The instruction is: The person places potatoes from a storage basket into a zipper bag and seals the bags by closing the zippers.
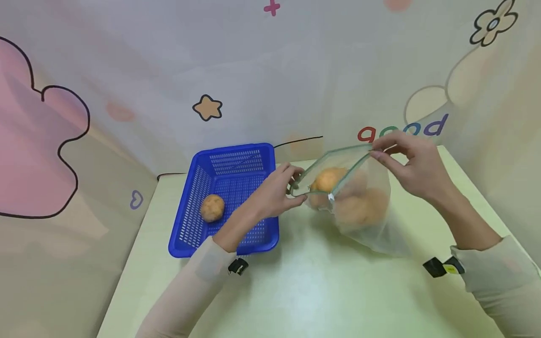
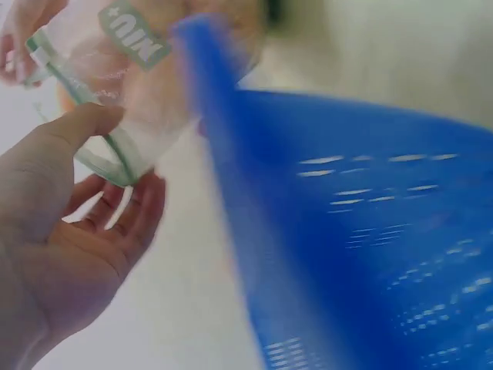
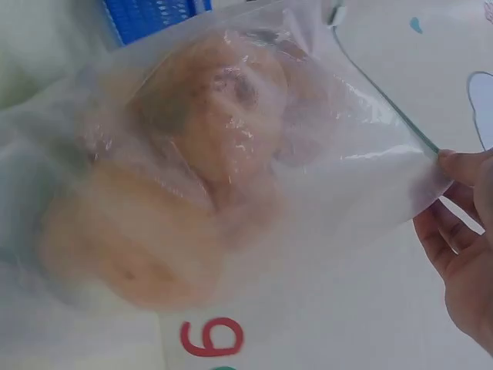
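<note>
A frosted zip bag [image 1: 384, 225] with a green-edged mouth and a white slider [image 1: 331, 197] hangs between both hands, its mouth spread. Several potatoes [image 1: 359, 206] lie inside it, blurred by the plastic in the right wrist view. My left hand [image 1: 276, 192] holds the left end of the mouth between thumb and fingers. The opposite corner of the mouth is pinched by my right hand [image 1: 416, 162], thumb against fingers. Left of the bag, one potato [image 1: 212, 208] sits in a blue plastic basket [image 1: 181, 234], partly overlapped by the left forearm in the head view.
The pale green table [image 1: 296, 291] meets a printed cloth backdrop [image 1: 296, 70] behind the basket and bag. In the left wrist view, the basket's wall [image 2: 231, 169] stands close beside the left hand. Each wrist wears a small black device [image 1: 238, 266].
</note>
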The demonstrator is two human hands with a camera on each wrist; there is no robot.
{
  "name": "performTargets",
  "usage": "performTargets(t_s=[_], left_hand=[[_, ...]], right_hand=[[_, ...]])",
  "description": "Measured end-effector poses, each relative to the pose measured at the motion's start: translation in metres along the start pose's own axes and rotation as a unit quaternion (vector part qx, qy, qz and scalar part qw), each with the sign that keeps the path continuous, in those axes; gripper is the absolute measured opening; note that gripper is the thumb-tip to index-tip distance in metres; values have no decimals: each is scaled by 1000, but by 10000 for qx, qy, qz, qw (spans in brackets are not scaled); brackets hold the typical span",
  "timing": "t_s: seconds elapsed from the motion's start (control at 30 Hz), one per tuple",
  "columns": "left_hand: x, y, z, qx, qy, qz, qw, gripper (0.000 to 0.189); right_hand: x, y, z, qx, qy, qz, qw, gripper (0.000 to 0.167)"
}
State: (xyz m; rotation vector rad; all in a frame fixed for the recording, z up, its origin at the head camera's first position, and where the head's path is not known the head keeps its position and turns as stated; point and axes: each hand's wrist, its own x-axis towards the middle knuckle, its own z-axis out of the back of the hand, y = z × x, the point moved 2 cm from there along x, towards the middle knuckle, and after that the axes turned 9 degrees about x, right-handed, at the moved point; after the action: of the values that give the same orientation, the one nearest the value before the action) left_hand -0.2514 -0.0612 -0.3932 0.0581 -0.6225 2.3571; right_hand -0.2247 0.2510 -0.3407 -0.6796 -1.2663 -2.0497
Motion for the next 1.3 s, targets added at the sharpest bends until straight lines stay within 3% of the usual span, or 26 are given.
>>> performTargets(t_s=[0.13,0.3,0.47,0.6,0.8,0.97,1.17,1.3], left_hand=[[1,-13,38,-113,-630,-182,9978,57],[0,-29,87,-129,-1211,-212,9923,56],[9,-39,113,-191,-1718,-429,9840,56],[11,-38,114,-115,-1925,-510,9799,55],[-1,-23,102,-207,-1606,-131,9867,62],[-29,3,86,-289,-1213,481,9910,66],[-57,33,73,-545,-1168,1051,9861,70],[-78,50,71,-338,-931,1510,9836,75]], right_hand=[[13,4,13,216,-429,-103,9988,17],[36,10,18,360,-692,-271,9966,17],[59,21,26,553,-883,-296,9941,19],[70,29,28,438,-807,-252,9955,19],[86,37,20,606,-557,-42,9966,15],[85,43,-13,212,62,476,9986,14],[86,46,-52,196,385,530,9977,22],[92,45,-69,262,625,854,9940,20]])
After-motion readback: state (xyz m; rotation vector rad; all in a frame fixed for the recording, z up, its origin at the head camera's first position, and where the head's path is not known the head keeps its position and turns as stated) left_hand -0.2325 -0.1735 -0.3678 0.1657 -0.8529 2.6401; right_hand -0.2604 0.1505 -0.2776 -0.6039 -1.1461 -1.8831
